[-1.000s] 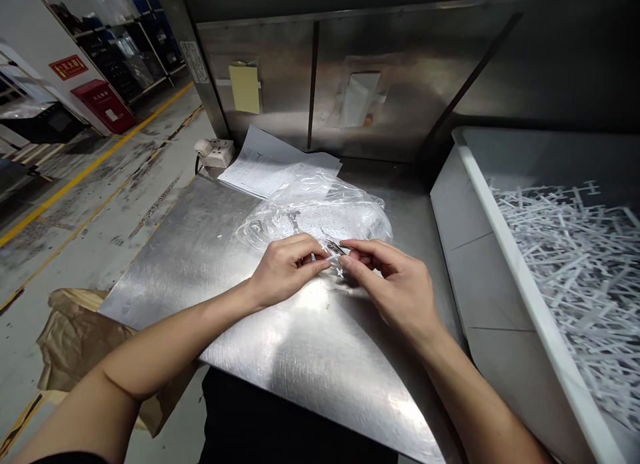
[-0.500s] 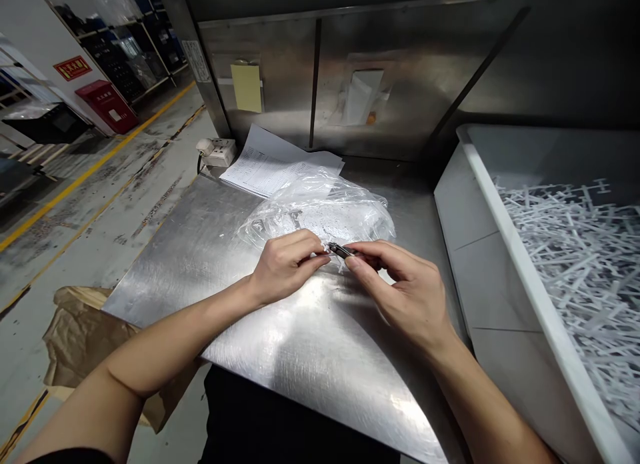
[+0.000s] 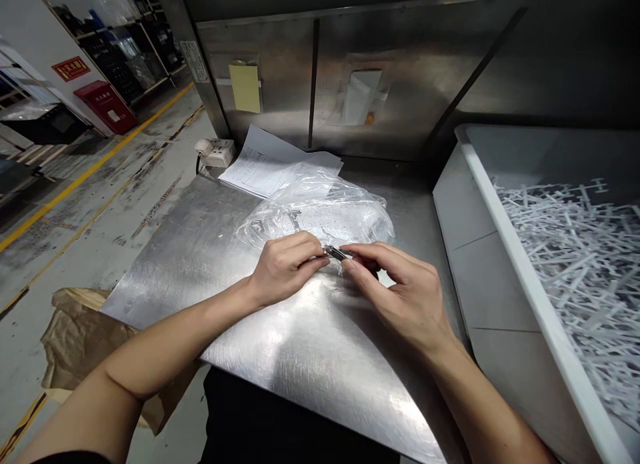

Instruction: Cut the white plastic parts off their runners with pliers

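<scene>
1. Since the earlier frame the right hand [image 3: 400,297] has drawn slightly nearer the left hand [image 3: 285,267], and the small dark tool [image 3: 336,253] between them has shifted a little left; the clear plastic bag [image 3: 320,214] lies as before.
2. Left of the bag, a white socket block [image 3: 216,152] sits at the worktop's [image 3: 200,251] far corner, with printed papers [image 3: 265,164] just beside it.
3. The left hand rests on the worktop at the bag's near edge, fingers pinched together on a tiny piece that is too small to make out.
4. The tool lies at the bag's near edge, touching both hands' fingertips.
5. The right hand, fingers closed on the tool, sits near the bag's right end.
6. Right of the bag, well apart, a white bin [image 3: 493,204] holds white plastic strips [image 3: 585,264].
</scene>
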Demonstrator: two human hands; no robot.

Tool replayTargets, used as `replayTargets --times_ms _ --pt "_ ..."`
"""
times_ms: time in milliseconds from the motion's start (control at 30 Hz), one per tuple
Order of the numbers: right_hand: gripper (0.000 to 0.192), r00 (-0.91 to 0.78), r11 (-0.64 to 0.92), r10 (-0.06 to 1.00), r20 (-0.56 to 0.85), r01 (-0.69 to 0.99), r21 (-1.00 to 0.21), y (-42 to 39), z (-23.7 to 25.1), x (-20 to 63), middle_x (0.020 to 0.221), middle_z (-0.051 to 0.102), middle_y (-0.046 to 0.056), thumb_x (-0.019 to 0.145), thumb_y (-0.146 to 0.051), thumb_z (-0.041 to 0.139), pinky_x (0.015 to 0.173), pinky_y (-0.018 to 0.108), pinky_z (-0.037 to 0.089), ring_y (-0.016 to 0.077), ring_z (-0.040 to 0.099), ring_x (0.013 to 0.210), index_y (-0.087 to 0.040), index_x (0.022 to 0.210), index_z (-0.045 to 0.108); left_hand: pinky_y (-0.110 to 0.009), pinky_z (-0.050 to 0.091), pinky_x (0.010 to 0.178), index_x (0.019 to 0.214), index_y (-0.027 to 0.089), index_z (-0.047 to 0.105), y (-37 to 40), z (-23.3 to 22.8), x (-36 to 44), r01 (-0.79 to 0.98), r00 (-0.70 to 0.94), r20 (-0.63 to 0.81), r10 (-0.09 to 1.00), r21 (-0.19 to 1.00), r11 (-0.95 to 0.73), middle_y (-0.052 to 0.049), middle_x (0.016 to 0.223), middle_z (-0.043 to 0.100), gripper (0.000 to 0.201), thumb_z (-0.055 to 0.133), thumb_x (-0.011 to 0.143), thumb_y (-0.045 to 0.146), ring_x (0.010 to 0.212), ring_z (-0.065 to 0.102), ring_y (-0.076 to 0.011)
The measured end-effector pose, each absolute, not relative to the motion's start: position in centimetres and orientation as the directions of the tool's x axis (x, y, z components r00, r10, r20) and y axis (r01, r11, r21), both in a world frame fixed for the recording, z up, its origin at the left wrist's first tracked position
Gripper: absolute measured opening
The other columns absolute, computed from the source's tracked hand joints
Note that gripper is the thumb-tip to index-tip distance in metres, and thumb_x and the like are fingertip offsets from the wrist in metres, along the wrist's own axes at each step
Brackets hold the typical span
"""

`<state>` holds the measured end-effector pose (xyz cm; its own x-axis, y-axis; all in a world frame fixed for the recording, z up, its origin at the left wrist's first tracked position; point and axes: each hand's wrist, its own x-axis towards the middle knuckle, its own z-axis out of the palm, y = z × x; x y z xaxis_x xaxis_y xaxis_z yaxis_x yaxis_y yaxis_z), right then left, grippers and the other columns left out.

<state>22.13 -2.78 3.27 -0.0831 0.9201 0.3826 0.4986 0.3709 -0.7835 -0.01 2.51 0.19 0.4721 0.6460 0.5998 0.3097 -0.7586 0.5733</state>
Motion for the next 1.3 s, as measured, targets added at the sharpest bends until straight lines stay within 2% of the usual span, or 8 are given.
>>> replayTargets --times_ms 200,367,500,667,900,1133,1300 --pt "0.016 -0.071 0.339 0.933 0.354 0.512 -0.790 -2.8 3.0 22.0 0.100 0.085 0.005 0.104 -0.037 0.072 0.070 0.036 0.058 0.0214 0.074 0.079 -0.026 0.110 0.083 -0.028 0.058 0.072 0.098 0.017 0.077 2.4 -0.1 0.1 0.358 0.477 0.645 0.597 0.478 -0.802 -0.007 0.092 0.078 0.020 0.064 0.111 0.025 0.081 0.073 -0.0154" --pt "0.016 -0.062 0.329 0.936 0.346 0.506 -0.797 -3.0 3.0 22.0 0.095 0.084 0.004 0.103 -0.036 0.073 0.068 0.033 0.056 0.0197 0.073 0.075 -0.024 0.106 0.082 -0.027 0.059 0.073 0.099 0.017 0.077 2.4 -0.3 0.2 0.367 0.477 0.655 0.586 0.457 -0.810 -0.007 0.093 0.079 0.019 0.064 0.111 0.024 0.082 0.073 -0.0153" --pt "0.016 -0.036 0.288 0.949 0.312 0.495 -0.820 -3.1 3.2 21.8 0.084 0.080 0.002 0.102 -0.036 0.072 0.064 0.030 0.052 0.0166 0.066 0.066 -0.024 0.098 0.081 -0.028 0.059 0.074 0.100 0.017 0.078 2.3 -0.5 0.3 0.350 0.485 0.623 0.614 0.505 -0.789 -0.007 0.092 0.078 0.018 0.065 0.110 0.024 0.083 0.074 -0.0159" --pt "0.026 0.020 0.134 0.986 0.163 0.471 -0.872 -2.7 3.0 21.7 0.069 0.069 0.000 0.101 -0.040 0.070 0.058 0.028 0.044 0.0150 0.057 0.061 -0.021 0.085 0.078 -0.026 0.055 0.071 0.099 0.018 0.078 2.1 -0.7 0.5 0.341 0.508 0.537 0.674 0.592 -0.730 -0.004 0.087 0.076 0.017 0.069 0.109 0.028 0.077 0.071 -0.0145" --pt "0.035 0.050 0.075 0.993 0.104 0.404 -0.912 -2.3 2.4 21.9 0.063 0.058 -0.002 0.099 -0.047 0.072 0.056 0.028 0.039 0.0137 0.049 0.058 -0.020 0.079 0.075 -0.027 0.052 0.071 0.100 0.018 0.079 2.1 -0.9 0.6 0.327 0.521 0.507 0.686 0.624 -0.710 -0.004 0.087 0.077 0.016 0.070 0.108 0.028 0.076 0.070 -0.0140" --pt "0.036 0.036 0.070 0.995 0.092 0.406 -0.911 -2.2 2.2 22.2 0.064 0.060 -0.001 0.099 -0.049 0.071 0.057 0.028 0.037 0.0138 0.048 0.060 -0.019 0.080 0.076 -0.025 0.050 0.070 0.099 0.018 0.081 2.1 -0.9 0.6 0.333 0.504 0.470 0.725 0.669 -0.665 -0.002 0.087 0.077 0.014 0.073 0.106 0.028 0.074 0.068 -0.0126" --pt "0.033 0.094 0.038 0.993 0.071 0.318 -0.947 -1.9 2.3 22.1 0.062 0.060 -0.002 0.096 -0.048 0.076 0.055 0.028 0.039 0.0134 0.050 0.057 -0.019 0.080 0.077 -0.025 0.051 0.070 0.100 0.019 0.081 1.9 -0.8 0.6 0.340 0.505 0.469 0.725 0.664 -0.666 -0.002 0.087 0.077 0.012 0.075 0.105 0.029 0.074 0.068 -0.0130"
